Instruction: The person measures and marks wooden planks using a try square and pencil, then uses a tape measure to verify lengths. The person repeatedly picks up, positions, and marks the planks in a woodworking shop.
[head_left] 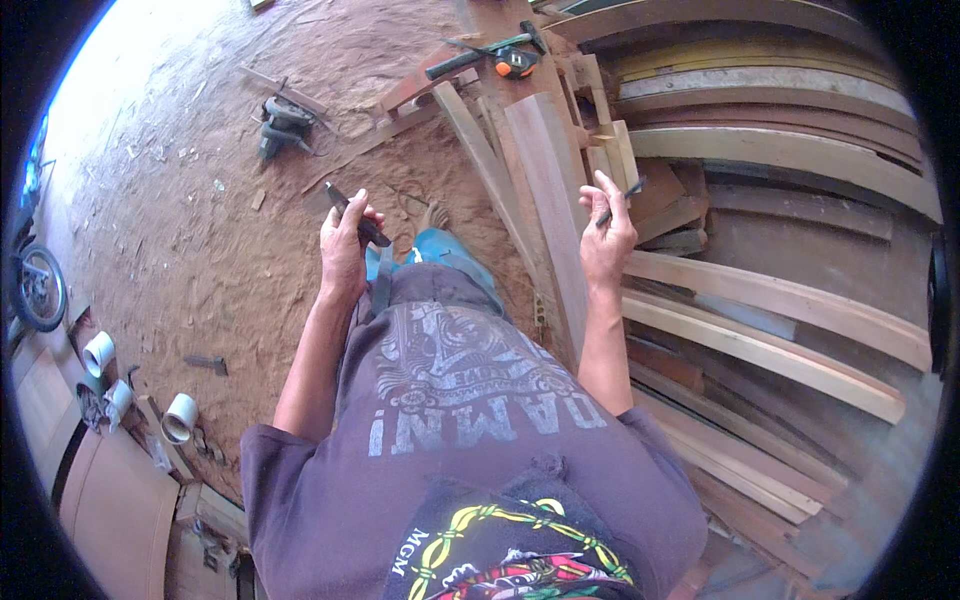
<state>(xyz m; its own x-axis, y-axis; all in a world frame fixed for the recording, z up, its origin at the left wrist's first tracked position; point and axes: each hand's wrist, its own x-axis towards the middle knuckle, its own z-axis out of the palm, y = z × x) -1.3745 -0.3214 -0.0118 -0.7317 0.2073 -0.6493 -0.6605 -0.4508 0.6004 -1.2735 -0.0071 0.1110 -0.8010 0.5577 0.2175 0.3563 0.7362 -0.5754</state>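
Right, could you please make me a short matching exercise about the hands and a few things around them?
Column one
1. Left hand
2. Tape measure
3. Right hand
4. Wheel

Column two
A. Orange and black
B. Near the picture's left edge
C. Holding a thin dark stick, close to the boards
D. Gripping a dark tool over the bare ground

Right pairs: 1-D, 2-A, 3-C, 4-B.
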